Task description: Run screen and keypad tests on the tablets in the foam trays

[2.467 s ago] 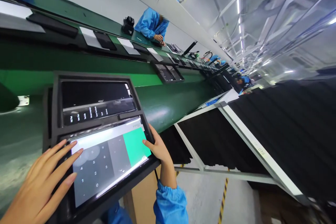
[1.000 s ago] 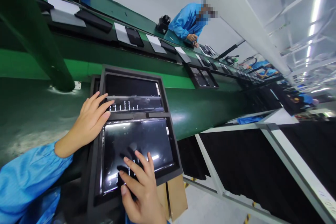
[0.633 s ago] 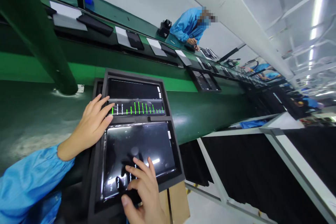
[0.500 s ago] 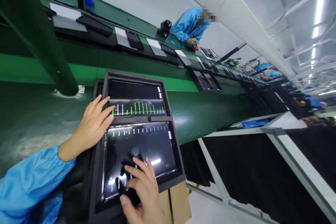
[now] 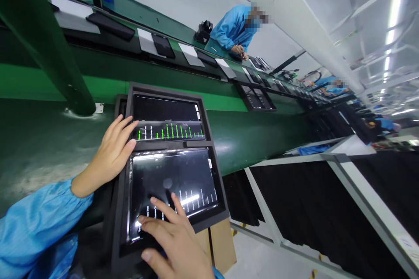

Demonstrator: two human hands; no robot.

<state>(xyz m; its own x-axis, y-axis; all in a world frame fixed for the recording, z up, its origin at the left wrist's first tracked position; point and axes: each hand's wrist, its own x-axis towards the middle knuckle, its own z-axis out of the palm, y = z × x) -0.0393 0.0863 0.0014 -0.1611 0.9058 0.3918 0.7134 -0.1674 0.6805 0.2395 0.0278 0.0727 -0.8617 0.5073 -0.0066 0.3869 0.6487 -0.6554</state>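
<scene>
Two tablets lie in a dark tray [image 5: 209,143] with two compartments. The far tablet [image 5: 163,109] shows a list of green and white text lines along its near side. My left hand [image 5: 113,150] rests with fingers spread on the tray's left rim, fingertips reaching the far tablet's edge. On the near tablet [image 5: 173,170], white text lines run along the side closest to me. Over that screen is my right hand [image 5: 176,235], fingers apart, its index fingertip at the lower left of the glass. Whether that fingertip touches the screen is hard to tell. Neither hand holds anything.
A green post [image 5: 62,52] rises left of the tray. Behind runs a line with several tablets [image 5: 163,46] and white sheets [image 5: 191,54]. Another tray [image 5: 257,96] lies farther along the bench. A co-worker [image 5: 237,30] in blue sits opposite. A cardboard box [image 5: 222,244] stands below.
My right hand has moved left over the near tablet, its index finger now at the lower left. The near tablet's text list has shifted. My left hand stays at the tray's left rim.
</scene>
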